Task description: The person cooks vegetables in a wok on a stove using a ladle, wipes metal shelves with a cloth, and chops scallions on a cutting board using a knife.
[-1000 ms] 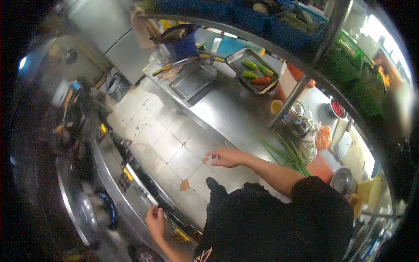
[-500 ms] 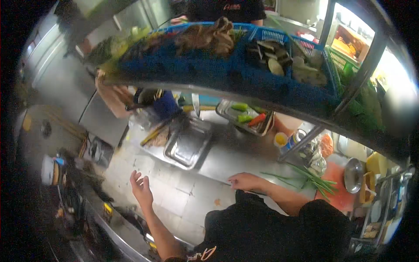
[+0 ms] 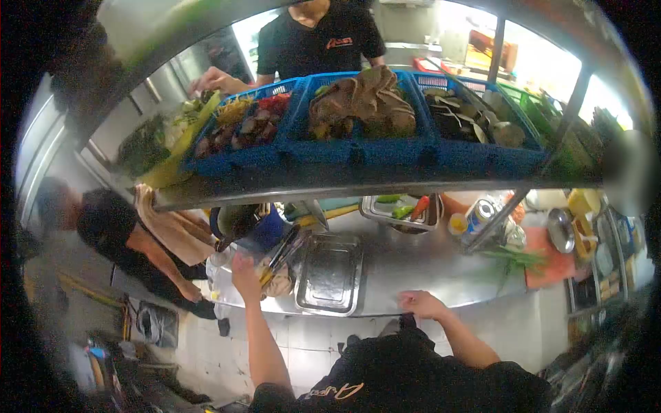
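My left hand (image 3: 246, 277) is raised at the counter's left side, smeared by motion, beside dark-handled utensils (image 3: 284, 251) and a crumpled beige cloth (image 3: 278, 283). Whether its fingers touch anything there, I cannot tell. Just right of them an empty-looking steel tray (image 3: 330, 272) lies on the steel counter (image 3: 392, 261). My right hand (image 3: 423, 304) hovers at the counter's front edge, fingers loosely bent and apart, nothing visible in it. Farther back stands a tray (image 3: 401, 219) with green and red peppers (image 3: 420, 207).
Overhead, a shelf carries blue baskets (image 3: 358, 148) of vegetables; a towel (image 3: 175, 230) hangs from its left end. Green onions (image 3: 513, 261) and a red cutting board (image 3: 551, 265) lie rightward. One person (image 3: 320, 45) stands behind the shelf, another (image 3: 127, 237) at left.
My view has swung, and the counter now lies nearer and more level. My left hand has moved from over the floor to the utensils. A person has come into view at left.
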### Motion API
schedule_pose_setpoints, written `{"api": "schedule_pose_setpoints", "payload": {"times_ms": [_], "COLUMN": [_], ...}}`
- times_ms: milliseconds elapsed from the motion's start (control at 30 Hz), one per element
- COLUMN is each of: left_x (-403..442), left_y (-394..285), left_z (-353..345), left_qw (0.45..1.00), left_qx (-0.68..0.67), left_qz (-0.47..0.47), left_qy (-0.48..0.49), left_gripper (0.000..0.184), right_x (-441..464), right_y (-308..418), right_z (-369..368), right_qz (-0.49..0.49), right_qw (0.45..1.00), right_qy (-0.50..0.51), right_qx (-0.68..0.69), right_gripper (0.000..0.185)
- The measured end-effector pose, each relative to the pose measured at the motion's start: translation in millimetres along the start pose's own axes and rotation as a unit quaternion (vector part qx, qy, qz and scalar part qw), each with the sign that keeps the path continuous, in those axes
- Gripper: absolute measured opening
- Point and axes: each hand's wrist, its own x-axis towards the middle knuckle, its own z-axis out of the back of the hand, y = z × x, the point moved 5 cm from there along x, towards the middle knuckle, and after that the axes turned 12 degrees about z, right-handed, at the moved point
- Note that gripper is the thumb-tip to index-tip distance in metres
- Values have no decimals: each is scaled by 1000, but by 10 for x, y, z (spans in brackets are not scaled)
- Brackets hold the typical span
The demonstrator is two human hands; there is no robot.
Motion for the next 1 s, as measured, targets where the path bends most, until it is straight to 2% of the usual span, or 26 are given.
{"api": "schedule_pose_setpoints", "payload": {"times_ms": [33,67,133,200,267,300,333,367,433,467,500,533,567,600,633,667,700,733,800,833,867,900,933,967,1000], "left_x": [-57,-139,-316,-344,-353,-317,-246,-193,-164,-160,-183,-216,-231,-277,-295,-311,-339,-389,-567,-634,-671,-725,-841,-908,-937], "left_y": [-110,-239,-479,-542,-577,-574,-490,-379,-231,-127,-87,-79,-102,-222,-264,-276,-271,-241,-538,-627,-505,-412,-466,-528,-451], "left_z": [-64,-100,-92,-19,62,130,165,211,301,327,340,346,335,336,287,266,263,236,231,252,255,285,353,431,528], "left_qw": [995,978,926,909,900,899,883,866,880,891,902,912,920,930,936,942,947,959,967,970,971,970,971,972,975], "left_qx": [98,192,366,399,419,425,460,495,459,443,417,392,369,335,315,296,277,217,170,147,143,145,153,162,138], "left_qz": [-36,-74,-80,-112,-118,-103,-89,-71,50,13,22,27,30,51,43,37,33,66,25,8,18,41,29,16,55], "left_qy": [-12,-25,-43,-48,-36,-22,3,30,113,102,108,118,128,144,152,156,160,172,189,195,190,191,180,169,165], "left_gripper": [45,47,53,52,52,52,53,53,54,51,50,49,48,46,46,46,45,43,42,41,42,44,44,45,43], "right_x": [-87,-109,-226,-299,-324,-367,-386,-397,-417,-365,-335,-303,-283,-213,-177,-63,165,403,1030,1352,1460,1560,1434,1366,1293], "right_y": [20,7,25,68,-17,-32,1,20,257,553,917,1348,1991,2315,2879,3331,3571,3819,3856,3897,3969,4029,4218,4249,4275], "right_z": [-137,-284,-507,-654,-715,-782,-779,-760,-641,-457,-237,98,488,876,1196,1453,1664,1790,1994,2160,2159,2155,2120,2138,2152], "right_qz": [-45,-6,-35,-75,-53,-42,-80,-49,-57,0,55,136,232,297,264,397,401,407,419,360,300,233,168,278,386], "right_qw": [999,999,999,996,997,998,992,997,996,997,993,969,916,880,879,749,683,684,483,589,649,701,713,770,802], "right_qy": [3,19,-7,-15,-45,-44,-45,-66,-64,-70,-84,-165,-264,-316,-362,-396,-427,-395,-374,-350,-328,-307,-294,-308,-297], "right_qx": [17,-49,15,56,36,27,84,-2,-29,-44,-58,-122,-192,-196,-162,-354,-436,-459,-672,-633,-617,-601,-615,-484,-345], "right_gripper": [44,40,42,44,44,44,44,44,44,43,42,40,39,40,42,41,40,35,33,32,32,32,34,37,41]}}
